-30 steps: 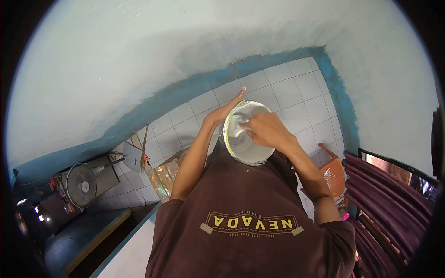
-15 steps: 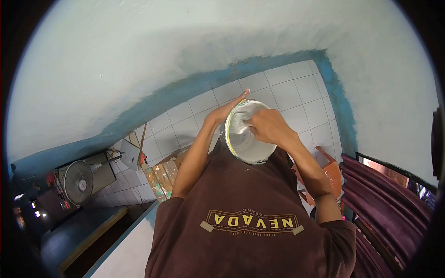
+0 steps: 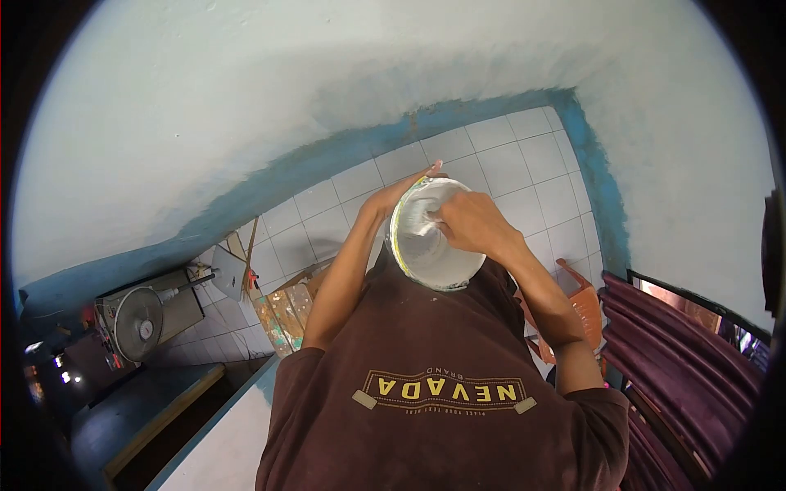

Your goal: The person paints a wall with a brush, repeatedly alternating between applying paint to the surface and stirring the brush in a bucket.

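A paint bucket [image 3: 446,266], tilted with its mouth toward me, is held in front of my chest. White paint coats its inside, and a yellow line runs along the left rim. My left hand [image 3: 399,193] supports the bucket from its far left side, thumb up beside the rim and other fingers mostly hidden. Reaching into the mouth, my right hand [image 3: 475,222] is closed on what looks like a paint-covered brush [image 3: 423,209] against the inner wall. The fingers hide its handle.
A pale wall [image 3: 246,90] with a blue lower band [image 3: 286,168] curves ahead above white floor tiles [image 3: 499,164]. A fan [image 3: 137,323] and a paint-stained wooden piece [image 3: 282,315] are at left. An orange chair [image 3: 585,307] and purple curtain [image 3: 679,360] are at right.
The bucket has tipped slightly, its mouth turning a little more toward me and shifting left. My right hand has moved slightly left inside it.
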The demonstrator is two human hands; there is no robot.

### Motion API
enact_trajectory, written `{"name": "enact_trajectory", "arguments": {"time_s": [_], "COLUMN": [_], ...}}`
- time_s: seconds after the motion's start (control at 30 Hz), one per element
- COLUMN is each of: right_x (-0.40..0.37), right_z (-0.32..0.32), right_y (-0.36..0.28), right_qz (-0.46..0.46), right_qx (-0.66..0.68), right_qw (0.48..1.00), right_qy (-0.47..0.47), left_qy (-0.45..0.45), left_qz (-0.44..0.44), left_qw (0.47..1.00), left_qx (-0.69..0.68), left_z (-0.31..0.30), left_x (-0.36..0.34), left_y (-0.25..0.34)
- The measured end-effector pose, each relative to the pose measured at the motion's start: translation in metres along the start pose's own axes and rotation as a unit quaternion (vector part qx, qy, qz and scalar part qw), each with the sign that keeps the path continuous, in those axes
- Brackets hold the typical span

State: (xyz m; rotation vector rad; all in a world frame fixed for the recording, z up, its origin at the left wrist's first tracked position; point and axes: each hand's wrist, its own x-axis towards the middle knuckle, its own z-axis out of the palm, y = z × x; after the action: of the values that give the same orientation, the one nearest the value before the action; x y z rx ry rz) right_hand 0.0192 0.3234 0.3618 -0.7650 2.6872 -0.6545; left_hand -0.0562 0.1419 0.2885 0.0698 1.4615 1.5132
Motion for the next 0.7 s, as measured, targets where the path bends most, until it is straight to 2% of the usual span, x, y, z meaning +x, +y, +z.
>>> {"name": "enact_trajectory", "arguments": {"time_s": [0.03, 0.1, 0.13, 0.2, 0.23, 0.3, 0.33, 0.4, 0.53, 0.6, 0.63, 0.7], "right_x": [-0.003, -0.013, -0.017, -0.018, -0.016, -0.012, -0.009, -0.002, -0.003, -0.008, -0.012, -0.020], "right_z": [-0.002, -0.002, -0.002, -0.004, -0.007, -0.012, -0.009, 0.001, 0.007, 0.000, 0.001, 0.000], "right_y": [0.003, 0.007, 0.007, 0.007, 0.007, 0.002, -0.001, -0.004, -0.001, -0.002, 0.001, 0.010], "right_qz": [-0.001, 0.050, 0.049, -0.017, -0.017, -0.086, -0.083, -0.064, -0.004, 0.059, 0.062, 0.050], "right_qx": [-0.001, -0.030, -0.030, -0.006, -0.007, 0.064, 0.064, 0.064, 0.025, -0.019, -0.021, -0.016], "right_qw": [1.000, 0.991, 0.991, 0.984, 0.984, 0.983, 0.983, 0.996, 1.000, 0.991, 0.991, 0.978], "right_qy": [0.001, -0.119, -0.118, -0.178, -0.175, -0.150, -0.150, 0.023, -0.002, -0.115, -0.116, -0.204], "left_qy": [0.001, 0.006, 0.008, 0.038, 0.039, 0.003, 0.001, -0.008, -0.012, 0.005, 0.002, 0.005], "left_qz": [0.002, -0.015, -0.015, -0.015, -0.013, -0.019, -0.020, -0.026, -0.061, -0.027, -0.026, -0.027], "left_qw": [1.000, 1.000, 1.000, 0.999, 0.999, 1.000, 1.000, 1.000, 0.998, 0.999, 0.999, 0.999], "left_qx": [0.001, -0.011, -0.010, 0.008, 0.010, -0.003, -0.002, -0.008, -0.012, -0.032, -0.033, -0.016], "left_z": [0.000, 0.001, -0.001, -0.005, -0.006, -0.004, -0.003, -0.002, -0.006, -0.006, -0.007, -0.011], "left_x": [0.000, -0.003, -0.001, 0.007, 0.009, 0.011, 0.013, 0.017, 0.014, 0.010, 0.009, 0.009], "left_y": [0.001, 0.000, -0.007, -0.014, -0.011, -0.008, -0.007, -0.007, -0.009, -0.013, -0.014, -0.015]}}
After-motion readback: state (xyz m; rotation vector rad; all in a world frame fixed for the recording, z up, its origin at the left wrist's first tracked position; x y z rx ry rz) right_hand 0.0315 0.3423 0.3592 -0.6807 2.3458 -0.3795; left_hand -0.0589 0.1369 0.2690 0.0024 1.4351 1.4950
